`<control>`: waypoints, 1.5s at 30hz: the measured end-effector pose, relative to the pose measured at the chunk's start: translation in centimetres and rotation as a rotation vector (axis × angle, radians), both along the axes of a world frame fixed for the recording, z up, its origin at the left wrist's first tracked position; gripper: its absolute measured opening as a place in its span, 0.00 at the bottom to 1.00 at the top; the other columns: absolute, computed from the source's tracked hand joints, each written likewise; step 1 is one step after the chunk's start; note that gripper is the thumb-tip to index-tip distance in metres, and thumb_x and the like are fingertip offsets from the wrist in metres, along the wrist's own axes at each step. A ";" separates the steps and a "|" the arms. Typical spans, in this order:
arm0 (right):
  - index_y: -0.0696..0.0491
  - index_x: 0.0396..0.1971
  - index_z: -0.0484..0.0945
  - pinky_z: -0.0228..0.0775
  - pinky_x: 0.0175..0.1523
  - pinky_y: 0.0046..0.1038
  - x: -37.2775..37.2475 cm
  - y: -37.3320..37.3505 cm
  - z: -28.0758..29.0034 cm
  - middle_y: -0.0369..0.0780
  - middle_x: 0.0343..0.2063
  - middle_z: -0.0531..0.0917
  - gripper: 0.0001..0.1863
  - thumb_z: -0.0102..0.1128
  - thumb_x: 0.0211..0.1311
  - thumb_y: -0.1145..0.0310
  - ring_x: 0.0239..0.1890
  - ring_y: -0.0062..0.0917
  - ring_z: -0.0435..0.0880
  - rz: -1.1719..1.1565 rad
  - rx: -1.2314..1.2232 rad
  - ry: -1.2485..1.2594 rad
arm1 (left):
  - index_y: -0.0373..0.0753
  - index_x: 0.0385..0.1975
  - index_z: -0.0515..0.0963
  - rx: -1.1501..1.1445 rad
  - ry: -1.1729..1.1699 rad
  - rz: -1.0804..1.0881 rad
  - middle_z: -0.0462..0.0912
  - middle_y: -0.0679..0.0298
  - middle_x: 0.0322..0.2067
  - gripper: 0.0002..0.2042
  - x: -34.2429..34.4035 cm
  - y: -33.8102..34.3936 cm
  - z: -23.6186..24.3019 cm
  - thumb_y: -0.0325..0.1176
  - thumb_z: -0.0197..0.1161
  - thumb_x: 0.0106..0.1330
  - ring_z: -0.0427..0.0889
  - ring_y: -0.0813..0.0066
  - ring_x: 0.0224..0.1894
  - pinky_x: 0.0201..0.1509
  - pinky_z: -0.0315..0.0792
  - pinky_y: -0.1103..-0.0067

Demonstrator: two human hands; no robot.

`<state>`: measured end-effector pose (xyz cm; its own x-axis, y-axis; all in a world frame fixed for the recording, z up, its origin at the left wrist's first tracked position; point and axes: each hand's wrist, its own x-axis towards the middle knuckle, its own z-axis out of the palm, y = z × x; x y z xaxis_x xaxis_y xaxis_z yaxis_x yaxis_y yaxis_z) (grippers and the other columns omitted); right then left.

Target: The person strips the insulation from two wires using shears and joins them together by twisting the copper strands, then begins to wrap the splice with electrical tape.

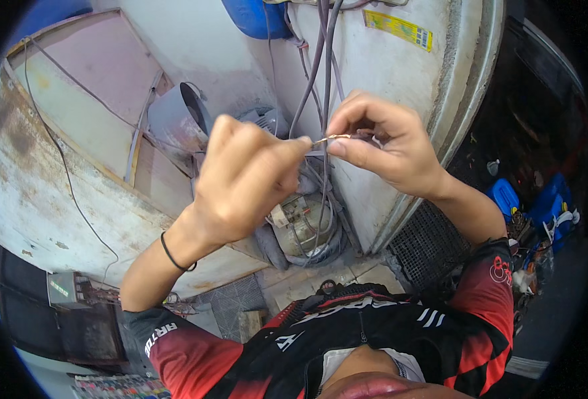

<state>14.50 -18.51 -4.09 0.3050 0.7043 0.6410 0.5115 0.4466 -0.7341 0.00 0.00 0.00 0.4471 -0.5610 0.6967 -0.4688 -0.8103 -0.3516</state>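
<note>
My left hand [244, 179] and my right hand [390, 143] meet in front of me, and both pinch the same bare copper wire end [332, 138] between thumb and fingertips. The wire belongs to a bunch of grey cables [322, 60] that hangs down along a white metal casing [400, 73]. The cables run down to a small motor with an open terminal box [297, 216] below my hands. A black band sits on my left wrist.
A rusty white panel [34, 199] slopes at the left with a thin wire across it. A grey pipe opening [184, 116] sits beside the motor. Blue containers [503, 196] and clutter lie at the right. A grating [427, 243] is on the floor.
</note>
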 end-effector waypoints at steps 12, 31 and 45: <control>0.59 0.32 0.82 0.66 0.28 0.19 1.6 -0.3 0.4 0.40 0.25 0.83 0.07 0.68 0.51 0.79 0.26 0.22 0.79 -0.134 0.194 -0.474 | 0.32 0.42 0.80 -0.766 0.687 0.021 0.76 0.68 0.26 0.11 -0.6 -0.2 -0.9 0.28 0.65 0.61 0.71 0.86 0.25 0.27 0.63 0.86; 0.58 0.33 0.82 0.70 0.38 0.27 4.3 -2.3 -1.6 0.40 0.28 0.82 0.11 0.69 0.46 0.80 0.32 0.28 0.80 -0.064 0.204 -0.582 | 0.30 0.34 0.77 -1.084 0.834 -0.105 0.77 0.64 0.26 0.07 1.4 -2.6 -6.7 0.29 0.60 0.67 0.78 0.82 0.26 0.29 0.70 0.85; 0.51 0.32 0.82 0.69 0.45 0.29 4.4 -3.6 -5.7 0.41 0.41 0.78 0.10 0.69 0.47 0.77 0.44 0.30 0.75 -0.295 0.201 -0.544 | 0.31 0.31 0.72 -0.911 0.636 0.026 0.75 0.59 0.20 0.04 2.2 -5.0 -9.4 0.24 0.58 0.65 0.73 0.74 0.19 0.23 0.67 0.78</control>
